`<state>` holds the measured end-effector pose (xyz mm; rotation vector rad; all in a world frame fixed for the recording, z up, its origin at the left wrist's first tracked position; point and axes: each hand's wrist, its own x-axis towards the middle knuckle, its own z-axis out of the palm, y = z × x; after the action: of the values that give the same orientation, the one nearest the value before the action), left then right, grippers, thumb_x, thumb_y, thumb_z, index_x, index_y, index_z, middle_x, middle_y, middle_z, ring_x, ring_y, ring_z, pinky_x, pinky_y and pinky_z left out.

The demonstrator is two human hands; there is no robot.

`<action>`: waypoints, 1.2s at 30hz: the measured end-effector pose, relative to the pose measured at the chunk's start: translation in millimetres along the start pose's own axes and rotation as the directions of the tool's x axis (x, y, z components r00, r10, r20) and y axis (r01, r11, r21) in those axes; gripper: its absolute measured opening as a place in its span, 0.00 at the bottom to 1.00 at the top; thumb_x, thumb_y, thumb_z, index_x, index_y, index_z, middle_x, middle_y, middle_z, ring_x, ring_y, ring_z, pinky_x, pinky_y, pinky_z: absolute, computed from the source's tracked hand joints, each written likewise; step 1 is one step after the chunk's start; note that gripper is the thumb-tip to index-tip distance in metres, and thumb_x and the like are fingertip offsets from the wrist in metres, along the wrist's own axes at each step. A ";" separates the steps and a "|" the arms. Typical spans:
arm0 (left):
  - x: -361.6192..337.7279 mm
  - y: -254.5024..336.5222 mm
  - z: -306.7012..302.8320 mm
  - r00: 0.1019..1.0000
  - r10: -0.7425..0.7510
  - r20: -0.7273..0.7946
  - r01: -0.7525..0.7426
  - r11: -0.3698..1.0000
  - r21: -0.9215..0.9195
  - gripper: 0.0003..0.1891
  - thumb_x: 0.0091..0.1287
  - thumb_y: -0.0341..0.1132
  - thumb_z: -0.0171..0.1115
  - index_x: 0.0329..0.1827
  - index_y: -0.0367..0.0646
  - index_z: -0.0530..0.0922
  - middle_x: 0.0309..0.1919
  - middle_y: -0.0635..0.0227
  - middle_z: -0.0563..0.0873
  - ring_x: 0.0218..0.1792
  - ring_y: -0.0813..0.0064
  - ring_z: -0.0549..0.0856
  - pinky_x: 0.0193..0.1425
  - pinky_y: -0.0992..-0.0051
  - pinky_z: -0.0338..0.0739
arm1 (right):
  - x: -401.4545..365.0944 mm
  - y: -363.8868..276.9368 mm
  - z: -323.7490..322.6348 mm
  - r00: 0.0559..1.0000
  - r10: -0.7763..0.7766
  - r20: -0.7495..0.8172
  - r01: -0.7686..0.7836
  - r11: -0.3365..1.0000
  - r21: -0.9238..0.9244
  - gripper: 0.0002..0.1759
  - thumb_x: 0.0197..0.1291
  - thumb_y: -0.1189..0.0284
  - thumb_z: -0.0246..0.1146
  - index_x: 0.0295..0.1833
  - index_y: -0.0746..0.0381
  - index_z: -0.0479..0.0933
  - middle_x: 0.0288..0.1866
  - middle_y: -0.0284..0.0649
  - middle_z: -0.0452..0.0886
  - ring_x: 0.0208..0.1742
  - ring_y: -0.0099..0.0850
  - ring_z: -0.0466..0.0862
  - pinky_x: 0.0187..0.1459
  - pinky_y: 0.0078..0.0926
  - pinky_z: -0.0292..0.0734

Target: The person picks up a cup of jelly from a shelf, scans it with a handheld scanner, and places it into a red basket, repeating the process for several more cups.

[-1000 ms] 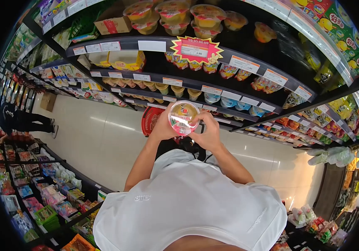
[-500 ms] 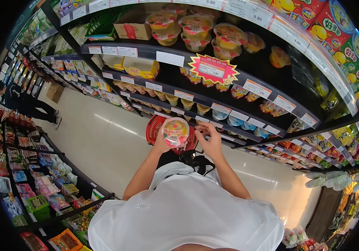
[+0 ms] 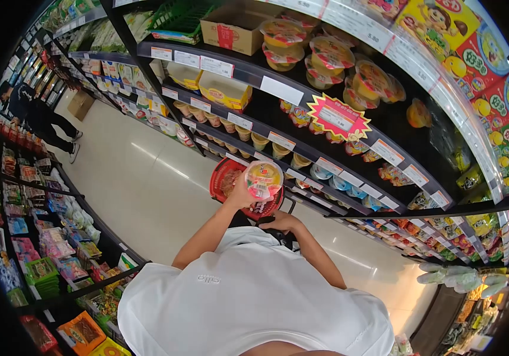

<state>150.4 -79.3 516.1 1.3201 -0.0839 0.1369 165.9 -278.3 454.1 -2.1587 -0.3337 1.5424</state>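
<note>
Held up by my left hand is a round clear cup with a pink and yellow label and a barcode on its lid. Beneath it, a red shopping basket holds something pinkish in packaging. My right hand is lower, by the basket's near side and a dark handle or strap; its fingertips are partly hidden, so what it grips is unclear. Similar cups are stacked on the upper shelf in front of me.
Shelves with price tags curve along the front and right. Another shelf of packaged snacks stands on the left. A person in dark clothes bends at the far left, near a cardboard box on the pale floor.
My right hand has moved down from beside the cup to the basket's near side. The cup has shifted slightly right with my left hand. The view has turned a little.
</note>
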 end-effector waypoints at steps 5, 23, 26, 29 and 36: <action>17.2 18.8 -21.3 0.998 0.045 0.039 -0.053 0.971 0.231 0.48 0.37 0.33 0.88 0.65 0.40 0.71 0.55 0.64 0.83 0.58 0.73 0.81 0.66 0.71 0.74 | 0.0 -16.0 2.7 1.000 -0.023 0.006 0.020 0.971 0.239 0.48 0.44 0.50 0.77 0.69 0.60 0.69 0.51 0.44 0.82 0.41 0.30 0.82 0.32 0.27 0.78; 42.3 45.6 -114.4 0.962 0.256 -0.092 -0.234 0.951 0.204 0.42 0.44 0.25 0.83 0.65 0.40 0.72 0.57 0.65 0.80 0.58 0.70 0.80 0.64 0.71 0.76 | -100.0 -148.8 -15.5 0.825 -0.260 -0.501 0.565 0.364 0.741 0.17 0.59 0.75 0.67 0.52 0.68 0.73 0.27 0.36 0.76 0.24 0.25 0.76 0.28 0.25 0.70; 41.5 47.1 -124.3 0.934 0.358 -0.021 -0.324 0.867 0.378 0.39 0.44 0.27 0.82 0.63 0.40 0.74 0.57 0.61 0.79 0.59 0.64 0.80 0.65 0.68 0.74 | -80.4 -163.8 4.5 0.809 -0.278 -0.518 0.587 0.363 0.723 0.11 0.56 0.79 0.70 0.43 0.67 0.75 0.27 0.35 0.77 0.21 0.24 0.74 0.23 0.23 0.67; 40.1 42.7 -125.0 0.920 0.390 -0.043 -0.345 0.856 0.386 0.36 0.45 0.27 0.81 0.61 0.40 0.75 0.58 0.59 0.78 0.60 0.60 0.79 0.65 0.67 0.73 | -71.0 -175.3 22.1 0.822 -0.293 -0.489 0.567 0.327 0.756 0.11 0.56 0.80 0.68 0.43 0.69 0.75 0.27 0.35 0.77 0.20 0.23 0.73 0.22 0.23 0.66; 42.0 36.4 -117.1 0.915 0.392 -0.094 -0.350 0.888 0.298 0.35 0.47 0.25 0.79 0.61 0.39 0.75 0.59 0.58 0.78 0.60 0.59 0.79 0.66 0.67 0.73 | -62.8 -183.2 35.4 0.830 -0.268 -0.488 0.552 0.283 0.784 0.11 0.56 0.78 0.68 0.43 0.70 0.76 0.27 0.36 0.77 0.20 0.22 0.73 0.22 0.23 0.65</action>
<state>184.7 45.1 527.9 1.5570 -0.1946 0.5963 124.0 -140.4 588.2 -1.1669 0.0724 0.7494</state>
